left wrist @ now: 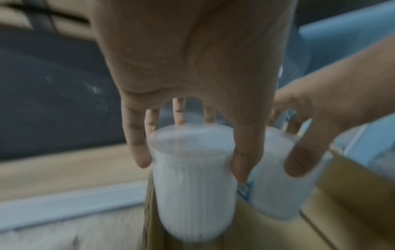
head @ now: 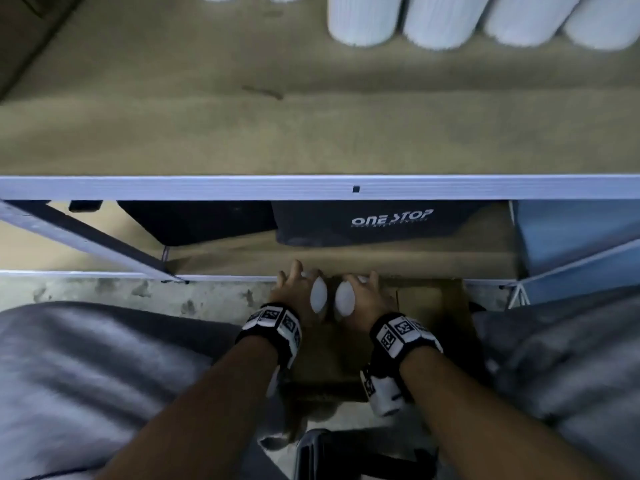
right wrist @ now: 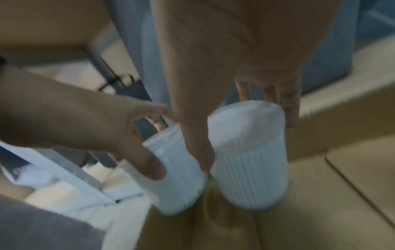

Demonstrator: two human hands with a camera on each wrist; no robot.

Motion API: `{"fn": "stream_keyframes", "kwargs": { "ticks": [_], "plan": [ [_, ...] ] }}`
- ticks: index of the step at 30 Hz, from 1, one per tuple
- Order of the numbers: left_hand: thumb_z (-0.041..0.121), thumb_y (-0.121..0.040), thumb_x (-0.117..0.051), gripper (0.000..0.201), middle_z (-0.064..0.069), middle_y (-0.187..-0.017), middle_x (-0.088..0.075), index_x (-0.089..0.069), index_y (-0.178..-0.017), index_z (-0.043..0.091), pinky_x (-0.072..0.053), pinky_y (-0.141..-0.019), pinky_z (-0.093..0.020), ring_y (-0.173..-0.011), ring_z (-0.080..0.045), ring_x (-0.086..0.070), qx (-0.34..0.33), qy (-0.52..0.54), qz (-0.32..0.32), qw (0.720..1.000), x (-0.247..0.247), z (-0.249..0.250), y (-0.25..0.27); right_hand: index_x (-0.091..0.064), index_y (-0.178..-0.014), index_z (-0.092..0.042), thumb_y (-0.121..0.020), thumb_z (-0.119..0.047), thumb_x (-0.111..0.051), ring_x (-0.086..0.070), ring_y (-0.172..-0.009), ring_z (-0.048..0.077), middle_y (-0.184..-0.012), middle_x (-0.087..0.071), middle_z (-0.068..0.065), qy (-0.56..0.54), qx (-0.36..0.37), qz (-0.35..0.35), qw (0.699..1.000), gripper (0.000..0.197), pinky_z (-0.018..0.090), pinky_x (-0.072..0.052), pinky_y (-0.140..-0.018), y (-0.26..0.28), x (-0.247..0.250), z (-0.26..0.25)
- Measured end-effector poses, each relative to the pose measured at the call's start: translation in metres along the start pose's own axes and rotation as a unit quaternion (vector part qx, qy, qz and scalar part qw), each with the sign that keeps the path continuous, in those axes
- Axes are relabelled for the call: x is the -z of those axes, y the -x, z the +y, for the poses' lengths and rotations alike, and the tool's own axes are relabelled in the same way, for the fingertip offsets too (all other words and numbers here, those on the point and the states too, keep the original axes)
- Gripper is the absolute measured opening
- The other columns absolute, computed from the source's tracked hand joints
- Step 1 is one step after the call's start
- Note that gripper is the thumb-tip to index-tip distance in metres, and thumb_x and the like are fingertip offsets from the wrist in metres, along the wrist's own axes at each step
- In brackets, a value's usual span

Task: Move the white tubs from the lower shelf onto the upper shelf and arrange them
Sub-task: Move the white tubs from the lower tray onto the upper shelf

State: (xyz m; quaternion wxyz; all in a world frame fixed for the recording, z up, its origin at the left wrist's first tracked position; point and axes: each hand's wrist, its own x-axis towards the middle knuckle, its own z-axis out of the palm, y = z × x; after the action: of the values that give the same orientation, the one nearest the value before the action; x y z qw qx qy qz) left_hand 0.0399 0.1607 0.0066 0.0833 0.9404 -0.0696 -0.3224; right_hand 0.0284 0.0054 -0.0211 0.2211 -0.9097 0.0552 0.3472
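While each hand, left hand (head: 294, 292) and right hand (head: 363, 294), clasps a white tub (left wrist: 192, 177) from above, lift both straight up, keeping the tubs apart so they don't knock.

The upper shelf (head: 173, 133) lay bare across its near and left parts, wide enough for a hand to pass. A row of white tubs (head: 446, 22) stood along its far right edge, and more at the far left. The metal front rail (head: 311, 187) crossed between the shelves. Below it, a black box (head: 374, 221) and a blue bin (head: 571, 237) closed off the far and right side of the lower shelf (head: 242, 258), and a slanted brace (head: 86, 237) barred the left.
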Motion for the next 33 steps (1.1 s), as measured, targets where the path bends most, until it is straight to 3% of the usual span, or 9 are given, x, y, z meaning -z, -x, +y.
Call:
{"fn": "stream_keyframes", "kwargs": {
  "ticks": [3, 7, 13, 17, 21, 25, 33],
  "plan": [
    [0.037, -0.071, -0.073, 0.087, -0.013, -0.146, -0.02, -0.027, -0.144, 0.026, -0.036, -0.106, -0.051, -0.131, -0.045, -0.028, -0.019, 0.004, 0.01, 1.0, 0.025, 0.002, 0.024, -0.029, -0.138, -0.034, -0.071, -0.042, -0.07, -0.026, -0.136, 0.037, -0.147, -0.023, 0.005, 0.026, 0.021, 0.027, 0.999, 0.079, 0.048, -0.037, -0.107, 0.034, 0.024, -0.006],
    [0.039, -0.064, -0.076, 0.089, -0.008, -0.138, -0.024, -0.03, -0.14, 0.03, -0.041, -0.102, -0.047, -0.123, -0.043, -0.036, -0.021, -0.023, 0.025, 0.999, 0.057, 0.004, 0.044, -0.036, -0.129, -0.042, -0.064, -0.037, -0.076, -0.037, -0.125, 0.038, -0.137, -0.024, 0.003, 0.025, 0.031, 0.043, 0.998, 0.077, 0.048, -0.045, -0.099, 0.069, 0.055, -0.016],
    [0.048, -0.066, -0.075, 0.091, -0.007, -0.136, -0.031, -0.026, -0.141, 0.035, -0.044, -0.093, -0.046, -0.124, -0.037, -0.034, -0.047, -0.036, 0.05, 0.997, 0.125, 0.015, 0.095, -0.034, -0.137, -0.041, -0.065, -0.038, -0.077, -0.036, -0.126, 0.036, -0.139, -0.03, 0.001, 0.047, 0.089, 0.095, 0.99, 0.084, 0.048, -0.044, -0.099, 0.132, 0.117, -0.043],
    [0.051, -0.062, -0.075, 0.093, -0.003, -0.137, -0.032, -0.027, -0.14, 0.041, -0.044, -0.098, -0.049, -0.127, -0.034, -0.034, -0.081, -0.042, 0.06, 0.994, 0.167, 0.025, 0.134, -0.036, -0.137, -0.041, -0.064, -0.041, -0.077, -0.039, -0.125, 0.031, -0.134, -0.036, -0.001, 0.032, 0.13, 0.142, 0.981, 0.084, 0.044, -0.045, -0.098, 0.179, 0.151, -0.056],
    [0.046, -0.061, -0.078, 0.091, 0.001, -0.136, -0.037, -0.032, -0.139, 0.04, -0.045, -0.098, -0.046, -0.126, -0.027, -0.037, -0.111, -0.017, 0.106, 0.988, 0.203, 0.033, 0.17, -0.042, -0.133, -0.039, -0.059, -0.042, -0.078, -0.044, -0.124, 0.027, -0.134, -0.042, -0.003, 0.023, 0.172, 0.191, 0.966, 0.082, 0.039, -0.044, -0.1, 0.215, 0.183, -0.065],
    [0.048, -0.057, -0.079, 0.087, 0.006, -0.128, -0.044, -0.036, -0.133, 0.044, -0.046, -0.097, -0.042, -0.119, -0.02, -0.042, -0.14, 0.017, 0.155, 0.978, 0.229, 0.037, 0.193, -0.046, -0.132, -0.039, -0.058, -0.042, -0.08, -0.045, -0.124, 0.025, -0.133, -0.046, -0.004, 0.013, 0.199, 0.22, 0.955, 0.081, 0.038, -0.044, -0.102, 0.238, 0.214, -0.072],
    [0.05, -0.052, -0.078, 0.084, 0.013, -0.13, -0.048, -0.044, -0.129, 0.042, -0.048, -0.095, -0.037, -0.118, -0.014, -0.046, -0.154, 0.049, 0.238, 0.958, 0.264, 0.047, 0.191, -0.052, -0.129, -0.037, -0.058, -0.042, -0.081, -0.045, -0.126, 0.017, -0.135, -0.046, -0.009, -0.016, 0.215, 0.286, 0.934, 0.076, 0.036, -0.043, -0.103, 0.236, 0.252, -0.083]
  ]
}}
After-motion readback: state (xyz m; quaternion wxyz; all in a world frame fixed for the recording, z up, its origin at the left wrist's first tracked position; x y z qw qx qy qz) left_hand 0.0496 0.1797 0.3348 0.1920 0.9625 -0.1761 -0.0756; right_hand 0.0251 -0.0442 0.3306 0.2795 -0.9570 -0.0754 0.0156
